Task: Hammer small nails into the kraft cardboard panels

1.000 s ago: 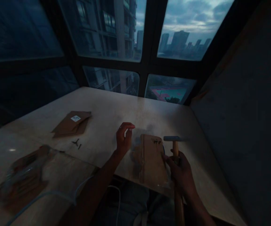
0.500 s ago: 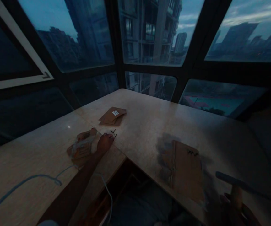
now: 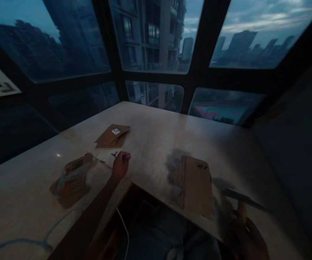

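My left hand [image 3: 121, 164] is over the table's middle, fingers pinched on a small dark nail-like piece [image 3: 129, 156] that barely shows. Just left of the fingers lie more small dark pieces [image 3: 114, 154] of the same sort. At the lower right, my right hand [image 3: 249, 236] is wrapped round the wooden handle of a hammer [image 3: 242, 198], whose dark head points up and sideways. Between the hands a flat piece of cardboard [image 3: 197, 187] rests near the table's front edge. Several short dark pieces [image 3: 201, 166] form a zigzag row near its top edge.
A stack of brown cardboard pieces [image 3: 112, 136] with a white label lies toward the back. Left of my arm is a taped cardboard bundle [image 3: 73, 180]. A pale cable [image 3: 17, 242] crosses the lower left. An open drawer [image 3: 134, 200] sits below the table edge. Windows surround the dim table.
My left hand has lifted from the small dark pieces and moved rightward over the table, pinching one. The view has turned right. My right hand still grips the hammer.
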Motion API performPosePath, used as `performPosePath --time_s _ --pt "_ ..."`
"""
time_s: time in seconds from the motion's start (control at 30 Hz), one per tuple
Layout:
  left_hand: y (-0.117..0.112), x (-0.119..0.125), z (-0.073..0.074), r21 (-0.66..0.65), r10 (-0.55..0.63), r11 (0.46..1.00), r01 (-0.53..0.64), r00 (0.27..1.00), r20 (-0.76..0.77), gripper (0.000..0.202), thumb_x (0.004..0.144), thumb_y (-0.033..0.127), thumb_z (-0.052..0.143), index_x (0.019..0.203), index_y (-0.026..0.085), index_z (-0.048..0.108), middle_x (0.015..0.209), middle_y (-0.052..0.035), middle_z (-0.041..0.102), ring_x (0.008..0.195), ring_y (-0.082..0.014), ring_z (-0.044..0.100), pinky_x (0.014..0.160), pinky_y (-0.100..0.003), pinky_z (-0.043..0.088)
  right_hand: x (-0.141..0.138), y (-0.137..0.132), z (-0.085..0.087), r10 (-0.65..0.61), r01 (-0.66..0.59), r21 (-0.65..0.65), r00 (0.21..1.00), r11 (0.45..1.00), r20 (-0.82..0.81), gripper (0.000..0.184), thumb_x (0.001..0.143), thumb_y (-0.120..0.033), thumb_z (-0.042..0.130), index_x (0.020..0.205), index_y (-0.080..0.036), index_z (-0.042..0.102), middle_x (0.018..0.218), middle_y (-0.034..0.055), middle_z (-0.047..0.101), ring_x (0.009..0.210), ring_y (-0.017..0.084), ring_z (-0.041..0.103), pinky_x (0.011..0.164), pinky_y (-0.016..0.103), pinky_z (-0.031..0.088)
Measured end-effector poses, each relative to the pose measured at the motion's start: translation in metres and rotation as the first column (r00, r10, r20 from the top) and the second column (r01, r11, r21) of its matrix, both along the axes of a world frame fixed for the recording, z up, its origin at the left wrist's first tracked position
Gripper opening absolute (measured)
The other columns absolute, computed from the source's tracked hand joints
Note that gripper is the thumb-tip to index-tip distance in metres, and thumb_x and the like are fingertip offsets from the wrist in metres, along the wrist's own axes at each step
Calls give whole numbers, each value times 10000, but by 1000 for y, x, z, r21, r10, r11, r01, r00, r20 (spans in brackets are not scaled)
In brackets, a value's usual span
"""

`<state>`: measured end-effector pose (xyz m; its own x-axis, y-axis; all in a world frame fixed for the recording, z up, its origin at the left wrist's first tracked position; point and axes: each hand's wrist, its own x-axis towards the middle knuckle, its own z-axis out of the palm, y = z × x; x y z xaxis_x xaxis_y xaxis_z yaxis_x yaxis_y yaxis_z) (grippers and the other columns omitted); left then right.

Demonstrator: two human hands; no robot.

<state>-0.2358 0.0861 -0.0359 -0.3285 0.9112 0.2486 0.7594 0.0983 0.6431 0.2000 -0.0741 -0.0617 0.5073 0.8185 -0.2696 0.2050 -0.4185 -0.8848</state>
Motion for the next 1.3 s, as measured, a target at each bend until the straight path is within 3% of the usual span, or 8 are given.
performPosePath --time_s 0.07,0.17,0.27,0.4,0.67,0.83,1.03,1.3 --pt "3 38 12 17 -130 991 129 985 113 244 902 390 439 894 181 565 703 -14 629 605 -154 587 596 -263 487 -9 2 5 -47 47 -3 995 999 -89 630 751 -669 614 1131 -167 619 660 12 645 446 160 513 381 261 366" --pt "7 108 34 120 -386 917 380 774 501 277 852 451 538 847 177 583 613 22 573 518 -116 518 498 -218 414 -23 3 13 -88 94 27 979 995 -186 630 746 -661 631 1138 -169 599 567 -57 530 384 100 371 346 220 256" --pt "13 172 50 186 -516 833 522 609 602 257 798 426 624 820 171 638 671 4 633 573 -108 559 538 -210 435 -27 4 16 -118 130 61 978 990 -174 625 735 -643 650 1133 -162 612 606 -45 559 427 104 410 378 217 289" --pt "29 216 44 203 -582 764 612 519 626 245 719 405 693 763 164 690 681 -15 680 600 -120 593 562 -220 453 -22 3 9 -145 162 81 973 983 -177 627 738 -625 646 1149 -151 627 593 -40 553 469 131 476 411 229 338" --pt "55 210 21 182 -624 731 657 537 567 220 687 381 737 745 170 728 689 -35 719 606 -141 625 561 -232 475 -22 6 3 -176 190 43 958 981 -224 639 754 -623 645 1186 -154 608 543 -71 488 373 93 372 354 215 277" --pt "59 211 24 173 -744 629 758 524 414 193 793 375 687 826 195 751 737 -27 722 669 -147 631 602 -239 479 -29 8 9 -170 180 27 961 983 -220 628 768 -610 645 1205 -161 595 523 -89 447 345 76 326 333 204 250" --pt "62 215 22 193 -865 488 851 444 234 133 888 286 608 910 226 726 905 -38 723 868 -177 652 812 -319 503 -30 10 13 -190 192 -12 964 981 -186 615 771 -632 643 1178 -174 602 526 -78 467 343 89 344 328 216 259" --pt "63 212 15 200 -899 437 877 417 136 140 941 251 549 951 221 685 933 -38 701 913 -177 631 849 -337 502 -31 13 13 -218 218 -12 966 976 -136 559 754 -613 675 1097 -172 640 615 -18 574 442 121 469 370 215 330"
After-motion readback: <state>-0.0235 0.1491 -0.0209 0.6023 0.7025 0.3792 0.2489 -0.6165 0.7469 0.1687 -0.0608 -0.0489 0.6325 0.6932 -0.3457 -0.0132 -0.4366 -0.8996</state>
